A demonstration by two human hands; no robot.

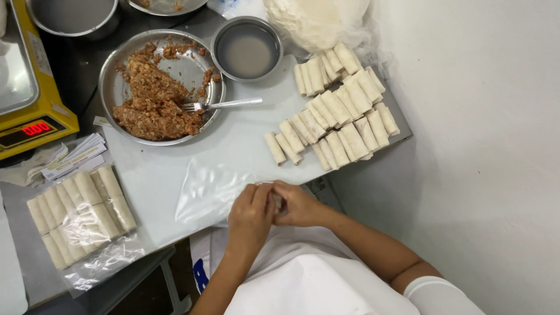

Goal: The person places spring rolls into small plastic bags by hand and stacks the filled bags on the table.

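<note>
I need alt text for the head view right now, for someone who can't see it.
Seen from above, the left hand and right hand meet at the open end of a clear plastic bag on a white board. Beyond lie loose spring rolls, a plate of minced filling with a fork, and a bagged batch of rolls at left.

Both hands met at the near edge of the bench [175,192], the left hand [249,214] and right hand [298,204] pinching the mouth of a clear plastic bag [207,189] that lay flat on it. Beyond lay a heap of spring rolls [335,111], a metal plate [192,67] of minced filling [153,105] with a fork [221,105], and a small bowl [247,50]. A filled bag of rolls [79,219] sat to the left, near a yellow scale [32,125].
</note>
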